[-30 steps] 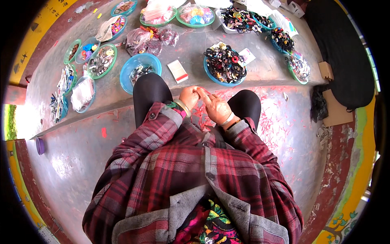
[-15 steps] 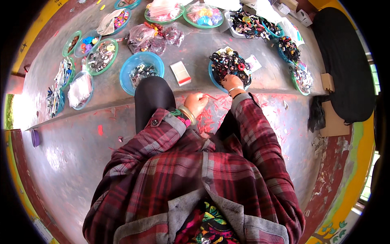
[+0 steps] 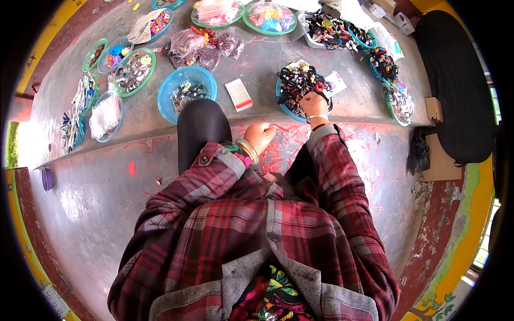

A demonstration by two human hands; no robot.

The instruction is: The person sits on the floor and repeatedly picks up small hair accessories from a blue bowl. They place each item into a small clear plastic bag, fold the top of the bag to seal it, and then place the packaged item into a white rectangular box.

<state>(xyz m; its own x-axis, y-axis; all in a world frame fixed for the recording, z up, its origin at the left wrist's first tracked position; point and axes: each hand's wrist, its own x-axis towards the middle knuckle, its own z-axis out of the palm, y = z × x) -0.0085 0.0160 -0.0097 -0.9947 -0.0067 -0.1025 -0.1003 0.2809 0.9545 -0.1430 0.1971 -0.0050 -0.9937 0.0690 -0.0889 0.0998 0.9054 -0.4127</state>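
Note:
Above my knees, my left hand [image 3: 259, 136] is closed in a pinch with a thin red strip [image 3: 280, 127] sticking out from its fingertips. My right hand [image 3: 315, 106] is at the near edge of a blue bowl [image 3: 290, 113], its fingers bent and drawn together over the heap of mostly black hair ties [image 3: 301, 83]. Whatever those fingers pinch is too small to make out. A white card [image 3: 336, 82] lies against the bowl's right side. To the left of the bowl is a white and red flat box [image 3: 239, 95].
Another blue bowl [image 3: 170, 107] with small dark and silvery pieces stands beyond my left knee [image 3: 205, 125]. Bagged goods [image 3: 193, 53] and several filled baskets sit farther back on the raised ledge. Red scraps [image 3: 273, 155] litter the lower floor. At the right are cardboard [image 3: 441, 158] and a black bag [image 3: 420, 152].
My right hand has shifted slightly right and up at the bowl's edge, its fingers drawing together. My left hand stays in place with the red strip.

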